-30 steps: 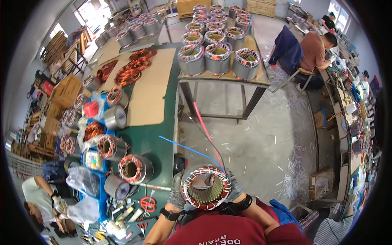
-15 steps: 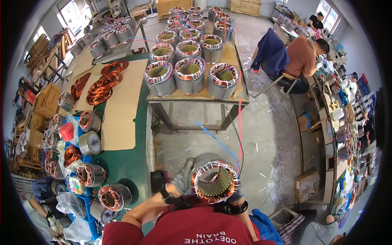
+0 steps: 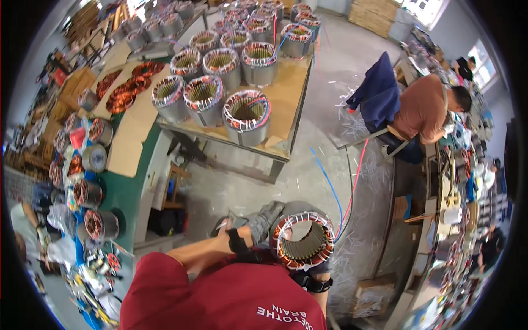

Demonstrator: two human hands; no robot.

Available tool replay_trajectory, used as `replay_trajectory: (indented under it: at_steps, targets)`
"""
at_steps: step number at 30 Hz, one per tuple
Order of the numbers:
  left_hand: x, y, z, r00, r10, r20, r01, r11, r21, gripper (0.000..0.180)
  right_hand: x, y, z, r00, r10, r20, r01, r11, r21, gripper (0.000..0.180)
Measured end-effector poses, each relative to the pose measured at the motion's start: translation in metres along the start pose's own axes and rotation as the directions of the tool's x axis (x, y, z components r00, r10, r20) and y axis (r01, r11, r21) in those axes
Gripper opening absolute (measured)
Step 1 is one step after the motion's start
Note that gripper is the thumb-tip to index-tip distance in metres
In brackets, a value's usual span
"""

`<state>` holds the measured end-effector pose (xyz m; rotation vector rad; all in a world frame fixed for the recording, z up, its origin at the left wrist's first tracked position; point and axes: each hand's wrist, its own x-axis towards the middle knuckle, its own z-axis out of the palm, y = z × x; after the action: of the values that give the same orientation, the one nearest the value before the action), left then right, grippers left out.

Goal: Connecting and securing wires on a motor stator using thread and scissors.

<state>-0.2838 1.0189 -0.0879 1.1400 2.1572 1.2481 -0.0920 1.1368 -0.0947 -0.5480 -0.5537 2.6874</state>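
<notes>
A motor stator (image 3: 304, 247) is held up close to my body, its wound end tilted toward me. It is a grey metal cylinder with copper windings tied in white lacing, and blue, red and black leads trail from its right side. My left hand (image 3: 265, 220), in a grey glove, is closed against the stator's left side. My right hand (image 3: 320, 267) grips it from the lower right, mostly hidden behind it. Both wrists wear black straps. Ahead, a metal-framed table (image 3: 286, 102) bears several similar stators, the nearest stator (image 3: 246, 118) standing upright near its front edge.
On the left, a green bench (image 3: 125, 203) carries stators, cardboard and copper coils (image 3: 124, 99). A seated co-worker (image 3: 423, 110) works at the cluttered right-hand bench, a dark blue jacket (image 3: 379, 91) hanging behind. White scraps litter the floor (image 3: 264, 190).
My view has turned rightward, so the table and left bench sit farther left. The stator stays in both hands, slightly farther right in view, its leads swinging along.
</notes>
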Motion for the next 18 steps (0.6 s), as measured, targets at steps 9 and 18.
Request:
replay_trajectory:
  at_steps: [9, 18]
  targets:
    - [0.122, 0.008, 0.044, 0.792, -0.572, 0.214, 0.333, 0.111, -0.936, 0.031, 0.151, -0.128, -0.034, 0.982, 0.189, 0.02, -0.185, 0.974, -0.128, 0.039]
    - [0.237, -0.022, 0.032, 0.689, -0.534, -0.49, 0.23, 0.803, -0.551, 0.033, 0.363, -0.192, 0.044, 0.893, 0.417, -0.171, -0.45, 0.828, -0.335, 0.035]
